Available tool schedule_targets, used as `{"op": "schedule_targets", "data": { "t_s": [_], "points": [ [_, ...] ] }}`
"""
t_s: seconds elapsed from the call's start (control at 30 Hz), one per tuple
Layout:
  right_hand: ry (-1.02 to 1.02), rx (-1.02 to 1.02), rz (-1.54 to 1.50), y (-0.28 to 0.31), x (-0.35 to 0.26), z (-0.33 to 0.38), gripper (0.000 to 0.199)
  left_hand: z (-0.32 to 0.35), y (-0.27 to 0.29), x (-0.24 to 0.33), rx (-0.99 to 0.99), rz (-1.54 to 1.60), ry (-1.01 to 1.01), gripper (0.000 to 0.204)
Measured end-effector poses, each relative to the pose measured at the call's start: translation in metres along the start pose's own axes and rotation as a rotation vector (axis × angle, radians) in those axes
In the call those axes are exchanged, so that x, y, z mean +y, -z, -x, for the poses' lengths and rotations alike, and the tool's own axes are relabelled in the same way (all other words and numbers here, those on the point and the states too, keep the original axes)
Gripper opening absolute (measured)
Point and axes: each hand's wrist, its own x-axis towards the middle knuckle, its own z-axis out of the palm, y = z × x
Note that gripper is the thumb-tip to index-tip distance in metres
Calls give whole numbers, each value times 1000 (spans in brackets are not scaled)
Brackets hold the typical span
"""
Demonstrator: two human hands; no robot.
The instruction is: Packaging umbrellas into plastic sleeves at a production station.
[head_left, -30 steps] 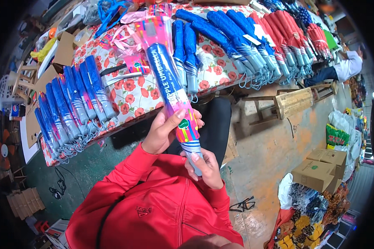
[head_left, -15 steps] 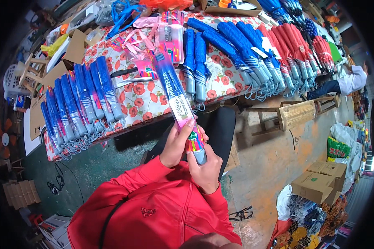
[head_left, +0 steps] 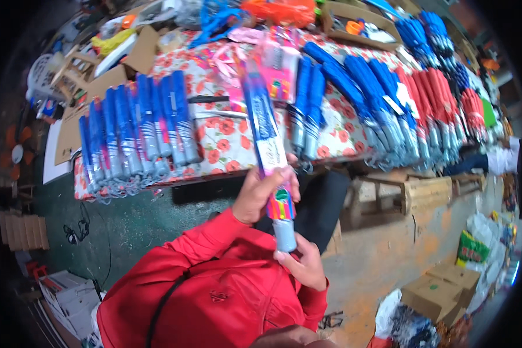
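Observation:
A folded blue umbrella (head_left: 262,116) in a printed pink and clear sleeve stands slanted in front of my chest, grey handle (head_left: 284,235) toward me. My left hand (head_left: 265,191) is wrapped round the lower part of its sleeve. At the bottom of the handle, my right hand (head_left: 304,265) holds the end between thumb and fingers; whether a cord is pinched there is too blurred to tell. Beyond the umbrella, pink printed sleeves (head_left: 278,69) lie on the flowered tablecloth (head_left: 223,139), with pink ribbon (head_left: 229,61) beside them.
Sleeved blue umbrellas (head_left: 148,119) lie in a row at the table's left. Two blue umbrellas (head_left: 313,110), more blue ones (head_left: 377,87) and red ones (head_left: 438,101) lie to the right. A wooden bench (head_left: 426,194) and cardboard boxes (head_left: 438,290) stand on the right-hand floor.
My right hand has slid down from the sleeve's lower edge to the handle's end, leaving more grey handle showing. My left hand keeps its hold. The whole view has turned slightly.

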Motion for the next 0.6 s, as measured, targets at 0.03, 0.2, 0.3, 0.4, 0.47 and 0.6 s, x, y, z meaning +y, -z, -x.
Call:
{"op": "schedule_targets", "data": {
  "t_s": [0.03,0.2,0.3,0.4,0.47,0.6],
  "points": [
    [23,-30,57,3,-1,3,30,0,-5,-3,37,-14,-1,34],
    [-116,124,-106,-9,15,3,25,13,-8,-20,106,-14,14,34],
    [-39,165,-109,-21,18,-9,22,20,-5,-23,120,42,53,35],
    [-60,142,-161,-25,25,-8,22,15,-1,-19,134,1,69,37],
    [-82,164,-213,-31,30,-15,22,10,2,-14,68,-99,126,40],
    [-61,100,133,-37,35,-36,25,10,39,40,289,-618,-14,51]
  ]
}}
